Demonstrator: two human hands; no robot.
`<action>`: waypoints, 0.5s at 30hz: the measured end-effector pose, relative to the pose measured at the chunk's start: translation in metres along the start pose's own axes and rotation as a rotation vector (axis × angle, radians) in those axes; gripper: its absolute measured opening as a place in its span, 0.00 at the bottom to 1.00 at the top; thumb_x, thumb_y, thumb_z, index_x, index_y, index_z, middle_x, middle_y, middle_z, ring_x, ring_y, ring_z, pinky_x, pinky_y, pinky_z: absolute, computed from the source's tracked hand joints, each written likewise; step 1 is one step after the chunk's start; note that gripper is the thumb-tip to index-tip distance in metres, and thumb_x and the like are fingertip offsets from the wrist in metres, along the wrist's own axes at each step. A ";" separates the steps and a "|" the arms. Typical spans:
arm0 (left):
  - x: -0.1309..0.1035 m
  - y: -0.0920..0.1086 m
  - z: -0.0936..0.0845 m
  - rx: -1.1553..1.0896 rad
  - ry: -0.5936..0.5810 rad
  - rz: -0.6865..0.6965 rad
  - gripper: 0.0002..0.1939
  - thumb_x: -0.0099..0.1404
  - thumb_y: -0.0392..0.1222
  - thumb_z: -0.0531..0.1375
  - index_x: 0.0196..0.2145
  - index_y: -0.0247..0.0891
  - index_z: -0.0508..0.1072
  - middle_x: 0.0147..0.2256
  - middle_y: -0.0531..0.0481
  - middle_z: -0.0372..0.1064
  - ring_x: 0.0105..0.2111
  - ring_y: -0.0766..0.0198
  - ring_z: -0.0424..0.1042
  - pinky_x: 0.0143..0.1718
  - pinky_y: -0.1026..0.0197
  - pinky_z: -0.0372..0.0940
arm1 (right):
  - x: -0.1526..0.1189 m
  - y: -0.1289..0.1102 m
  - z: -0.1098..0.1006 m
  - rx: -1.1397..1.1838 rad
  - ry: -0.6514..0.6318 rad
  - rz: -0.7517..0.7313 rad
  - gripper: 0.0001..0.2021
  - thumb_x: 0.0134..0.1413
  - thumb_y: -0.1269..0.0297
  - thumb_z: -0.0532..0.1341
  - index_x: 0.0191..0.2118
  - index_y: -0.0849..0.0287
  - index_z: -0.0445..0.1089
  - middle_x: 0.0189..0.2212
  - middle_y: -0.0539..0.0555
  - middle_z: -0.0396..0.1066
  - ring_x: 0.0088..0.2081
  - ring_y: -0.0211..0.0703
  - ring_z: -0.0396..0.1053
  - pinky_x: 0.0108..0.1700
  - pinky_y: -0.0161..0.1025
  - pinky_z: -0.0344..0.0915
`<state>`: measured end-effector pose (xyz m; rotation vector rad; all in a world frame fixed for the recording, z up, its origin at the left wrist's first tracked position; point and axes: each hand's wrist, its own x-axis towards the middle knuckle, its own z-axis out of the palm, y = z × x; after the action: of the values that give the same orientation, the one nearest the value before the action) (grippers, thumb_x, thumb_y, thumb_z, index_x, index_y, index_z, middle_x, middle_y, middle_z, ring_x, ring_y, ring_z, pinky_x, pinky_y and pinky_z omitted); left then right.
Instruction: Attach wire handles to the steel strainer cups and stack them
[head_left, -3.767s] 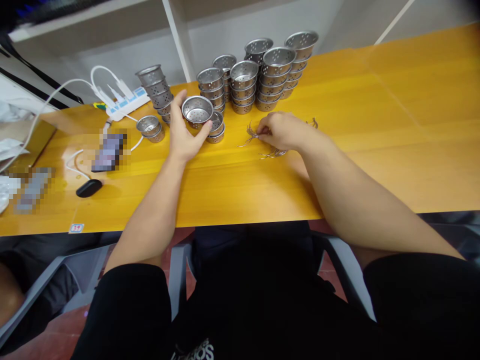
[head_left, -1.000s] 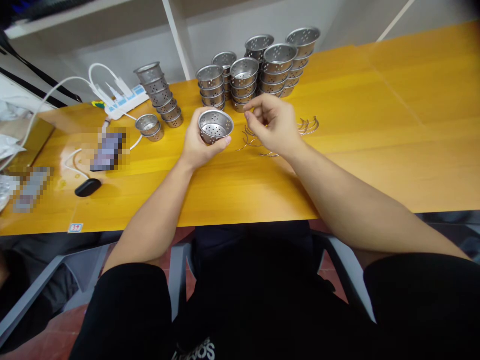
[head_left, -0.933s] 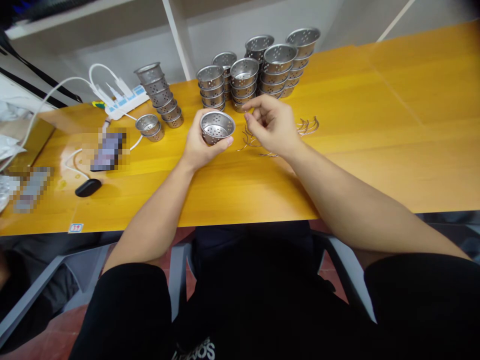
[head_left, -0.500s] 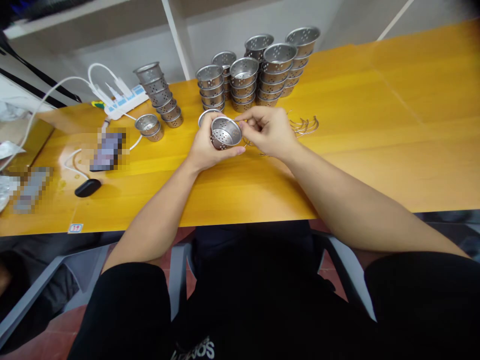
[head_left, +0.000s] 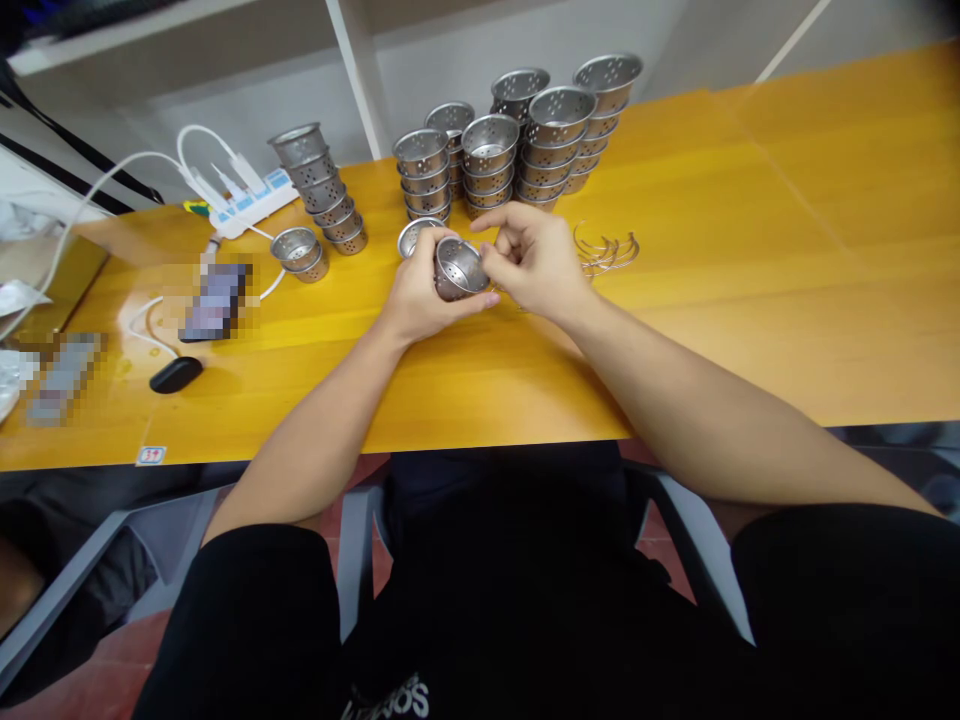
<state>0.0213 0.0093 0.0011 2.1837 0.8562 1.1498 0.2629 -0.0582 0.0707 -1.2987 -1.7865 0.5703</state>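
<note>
A perforated metal cup (head_left: 459,268) is held in my left hand (head_left: 418,290), its open mouth tilted up and toward the right. My right hand (head_left: 532,258) is at the cup's right rim, thumb near the edge and fingers curled; what its fingers hold, if anything, is too small to make out. Right behind my left hand, another metal cup (head_left: 414,238) is partly hidden. Thin curved wires (head_left: 611,255) lie on the table to the right of my right hand.
Several stacks of perforated cups (head_left: 491,160) stand at the back, with another tall stack (head_left: 322,190) and a short stack (head_left: 300,254) farther left. A power strip (head_left: 255,205), a phone (head_left: 217,300) and a black case (head_left: 176,375) lie on the left of the yellow table (head_left: 750,220).
The held cup has shifted slightly right and turned within my left hand. My right hand's index finger has lifted a little from the rim.
</note>
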 end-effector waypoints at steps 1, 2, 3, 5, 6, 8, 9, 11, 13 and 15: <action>0.000 0.000 0.001 0.003 0.002 0.004 0.63 0.53 0.89 0.88 0.71 0.52 0.74 0.61 0.45 0.84 0.66 0.34 0.90 0.80 0.23 0.80 | 0.000 -0.002 0.000 -0.004 -0.003 0.004 0.17 0.75 0.45 0.74 0.60 0.46 0.85 0.34 0.53 0.75 0.39 0.59 0.79 0.48 0.57 0.87; 0.000 0.000 0.001 0.004 0.003 0.009 0.62 0.54 0.90 0.87 0.71 0.52 0.74 0.60 0.46 0.84 0.64 0.35 0.90 0.79 0.24 0.81 | -0.001 -0.003 0.001 -0.004 -0.007 0.004 0.17 0.75 0.44 0.74 0.59 0.45 0.85 0.34 0.53 0.74 0.39 0.59 0.79 0.48 0.57 0.87; -0.001 0.000 0.002 0.005 0.003 0.014 0.62 0.55 0.91 0.86 0.70 0.52 0.74 0.59 0.46 0.84 0.62 0.37 0.91 0.77 0.25 0.82 | -0.001 -0.005 0.000 0.003 -0.005 0.002 0.16 0.75 0.43 0.74 0.57 0.45 0.85 0.34 0.53 0.74 0.39 0.59 0.79 0.47 0.57 0.86; -0.001 -0.002 0.003 0.002 -0.002 0.017 0.60 0.58 0.92 0.84 0.70 0.52 0.74 0.59 0.46 0.84 0.61 0.38 0.90 0.76 0.26 0.83 | -0.002 -0.008 -0.002 0.054 0.003 -0.013 0.16 0.76 0.41 0.72 0.53 0.45 0.84 0.35 0.54 0.77 0.40 0.59 0.80 0.45 0.56 0.85; -0.001 -0.004 0.003 -0.003 -0.003 0.017 0.59 0.60 0.93 0.83 0.70 0.52 0.75 0.59 0.46 0.83 0.62 0.38 0.90 0.76 0.27 0.83 | -0.002 -0.009 -0.003 0.099 0.000 -0.025 0.17 0.77 0.38 0.71 0.51 0.45 0.83 0.36 0.55 0.78 0.40 0.59 0.80 0.43 0.56 0.84; -0.001 -0.008 0.002 -0.023 0.001 0.023 0.55 0.65 0.94 0.79 0.69 0.51 0.76 0.58 0.46 0.83 0.62 0.39 0.90 0.76 0.28 0.82 | -0.002 -0.010 -0.007 0.223 -0.047 -0.046 0.23 0.76 0.30 0.71 0.47 0.46 0.81 0.37 0.57 0.81 0.37 0.57 0.80 0.38 0.53 0.80; -0.001 -0.011 0.001 -0.039 0.004 0.032 0.53 0.68 0.94 0.76 0.68 0.51 0.76 0.57 0.46 0.83 0.62 0.40 0.90 0.75 0.29 0.83 | -0.002 -0.009 -0.008 0.289 -0.088 -0.049 0.27 0.74 0.25 0.72 0.45 0.46 0.80 0.37 0.56 0.81 0.35 0.55 0.79 0.35 0.51 0.78; -0.001 -0.014 0.001 -0.076 0.007 0.055 0.51 0.71 0.95 0.72 0.67 0.50 0.77 0.55 0.46 0.82 0.58 0.43 0.90 0.72 0.32 0.85 | 0.000 -0.005 -0.008 0.409 -0.172 -0.041 0.35 0.65 0.16 0.77 0.44 0.46 0.78 0.34 0.53 0.79 0.30 0.50 0.75 0.30 0.48 0.72; 0.000 -0.015 0.001 -0.101 0.003 0.076 0.52 0.70 0.97 0.71 0.66 0.49 0.77 0.54 0.46 0.83 0.55 0.45 0.90 0.67 0.35 0.87 | 0.002 0.000 -0.005 0.516 -0.209 -0.054 0.41 0.56 0.11 0.82 0.43 0.46 0.76 0.32 0.50 0.76 0.26 0.45 0.71 0.26 0.44 0.67; 0.001 -0.013 0.002 -0.113 0.005 0.088 0.55 0.64 0.97 0.76 0.66 0.49 0.77 0.54 0.46 0.84 0.53 0.48 0.90 0.63 0.39 0.88 | 0.005 0.005 0.000 0.610 -0.210 -0.098 0.44 0.54 0.11 0.84 0.42 0.47 0.74 0.30 0.48 0.74 0.24 0.41 0.67 0.23 0.41 0.63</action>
<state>0.0196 0.0182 -0.0087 2.1455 0.6861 1.2166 0.2653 -0.0520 0.0685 -0.7472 -1.6392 1.1227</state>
